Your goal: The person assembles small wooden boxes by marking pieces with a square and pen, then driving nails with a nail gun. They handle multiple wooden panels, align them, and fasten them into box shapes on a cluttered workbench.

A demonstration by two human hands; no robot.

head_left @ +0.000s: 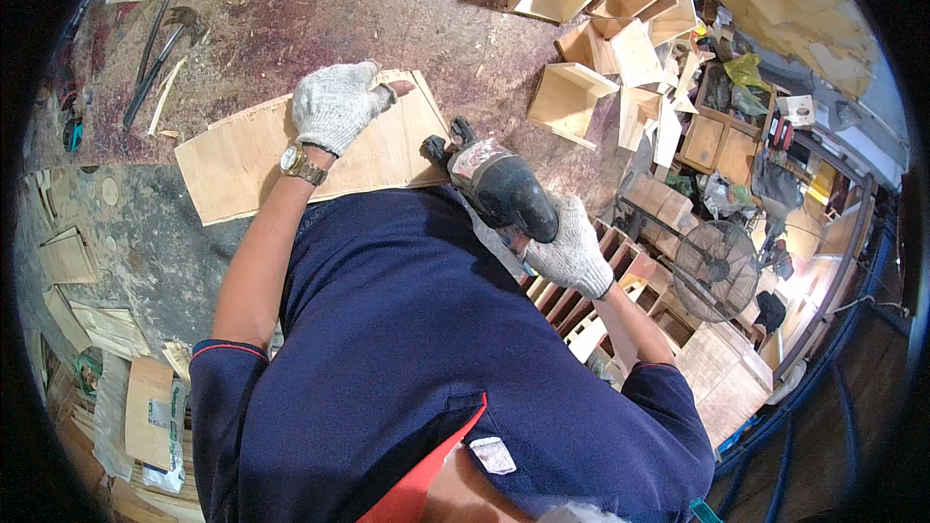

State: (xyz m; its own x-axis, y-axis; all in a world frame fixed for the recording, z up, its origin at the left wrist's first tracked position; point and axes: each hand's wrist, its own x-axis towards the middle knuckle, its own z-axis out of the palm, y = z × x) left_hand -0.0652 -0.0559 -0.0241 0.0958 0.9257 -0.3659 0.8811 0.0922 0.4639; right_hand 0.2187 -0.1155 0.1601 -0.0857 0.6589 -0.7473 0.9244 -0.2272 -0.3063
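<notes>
A pale plywood board [228, 167] lies across the near edge of the worktable, its far edge rough. My left hand [334, 108], in a knitted grey-white glove, holds it from above near the far edge. The thumb side points right, and a bare fingertip shows. What the other fingers do under the hand is hidden. My right hand [570, 250], also gloved, is closed round the rear of a dark power tool that looks like a jigsaw [504, 189]. The jigsaw's front end is at the board's right edge; its blade cannot be made out.
Several angled wooden pieces [573, 102] stand at the far right of the stained worktable [436, 19]. A hammer [163, 58] and a thin offcut [167, 97] lie at the left. A black fan [717, 271] and wooden racks are at my right; wood sheets [107, 329] lie low on the left.
</notes>
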